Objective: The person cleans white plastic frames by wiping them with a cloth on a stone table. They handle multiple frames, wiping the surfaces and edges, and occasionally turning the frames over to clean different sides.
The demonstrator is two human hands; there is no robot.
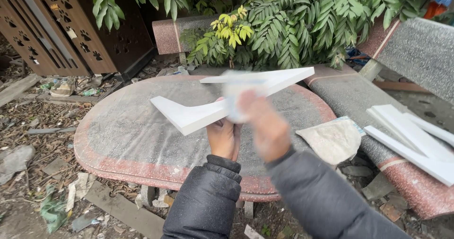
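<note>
Above stone slab (142,125), left hand (223,137) grips white bracket (198,112); blurred right hand's (265,121) grip unclear.

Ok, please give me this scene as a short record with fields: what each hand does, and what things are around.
left hand: grips the white angled board from below
right hand: blurred, presses a pale cloth or paper on the board
surface below: dusty oval stone slab with red rim
on the right: crumpled paper sheet, stack of white boards
behind: green bushes, brown perforated panels
ground: litter and dry leaves
</note>
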